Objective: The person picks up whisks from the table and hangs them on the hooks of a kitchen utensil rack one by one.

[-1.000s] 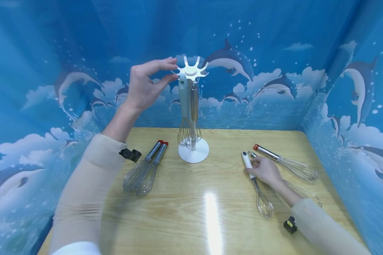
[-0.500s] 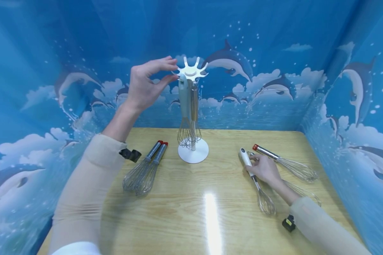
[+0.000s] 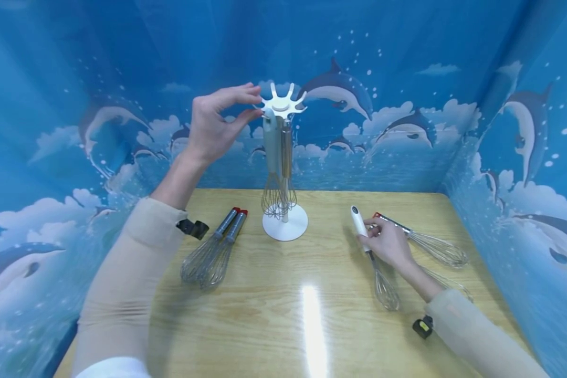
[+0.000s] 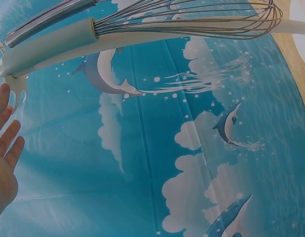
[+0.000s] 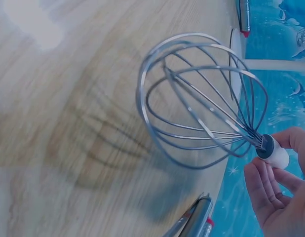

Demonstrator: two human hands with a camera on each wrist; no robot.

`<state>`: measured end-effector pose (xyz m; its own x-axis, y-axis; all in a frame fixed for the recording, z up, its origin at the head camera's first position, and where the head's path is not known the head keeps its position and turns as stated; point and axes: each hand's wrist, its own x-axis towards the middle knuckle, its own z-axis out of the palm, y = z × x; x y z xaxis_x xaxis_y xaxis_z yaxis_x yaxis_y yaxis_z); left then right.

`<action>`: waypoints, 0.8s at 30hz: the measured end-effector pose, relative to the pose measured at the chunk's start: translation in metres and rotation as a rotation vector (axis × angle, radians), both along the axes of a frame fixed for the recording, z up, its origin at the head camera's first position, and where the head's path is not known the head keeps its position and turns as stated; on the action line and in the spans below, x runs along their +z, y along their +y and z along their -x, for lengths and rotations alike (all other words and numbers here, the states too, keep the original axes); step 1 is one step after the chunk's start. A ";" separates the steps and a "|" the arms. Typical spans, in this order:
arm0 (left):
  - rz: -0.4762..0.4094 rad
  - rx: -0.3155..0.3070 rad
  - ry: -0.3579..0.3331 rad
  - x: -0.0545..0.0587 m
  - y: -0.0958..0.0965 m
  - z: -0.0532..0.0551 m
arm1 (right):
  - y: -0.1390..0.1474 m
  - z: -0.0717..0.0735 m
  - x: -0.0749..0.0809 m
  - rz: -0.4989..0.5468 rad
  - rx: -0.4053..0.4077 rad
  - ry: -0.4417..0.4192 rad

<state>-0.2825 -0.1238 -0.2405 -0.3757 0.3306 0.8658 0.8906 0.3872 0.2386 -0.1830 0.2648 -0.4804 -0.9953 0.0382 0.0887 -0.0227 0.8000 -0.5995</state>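
Observation:
In the head view my left hand [image 3: 217,123] is raised at the left side of a white rack [image 3: 281,106] with curved prongs. Its fingers and thumb are spread apart, fingertips at the prongs. Beside them hang a pale green-handled whisk [image 3: 271,144] and a metal-handled whisk [image 3: 286,152]. The left wrist view shows the fingers extended below the green handle [image 4: 51,47]. My right hand [image 3: 388,242] pinches a white-handled whisk [image 3: 360,223], its wires pointing toward me. In the right wrist view the wire loops [image 5: 202,103] appear above the table, with a shadow under them.
Two red-tipped whisks [image 3: 216,247] lie side by side left of the rack's round base [image 3: 285,231]. On the right lie another red-tipped whisk [image 3: 425,241] and a whisk [image 3: 446,281] partly hidden by my right hand. A dolphin-printed curtain [image 3: 378,157] encloses the wooden table [image 3: 264,315].
The white-handled whisk has risen and shifted away from me and slightly left in my right hand, its handle end now farther up the view. My left hand has stayed at the rack.

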 end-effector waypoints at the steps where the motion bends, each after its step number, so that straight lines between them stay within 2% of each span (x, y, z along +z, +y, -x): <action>1: 0.000 0.001 -0.001 0.000 0.000 0.000 | -0.001 0.000 0.002 0.006 0.001 0.001; 13: 0.004 0.021 -0.014 0.000 0.000 0.000 | -0.013 -0.006 0.014 0.066 -0.016 0.032; 24: 0.011 0.016 0.009 0.001 0.000 0.000 | -0.025 -0.009 0.027 0.223 -0.016 0.044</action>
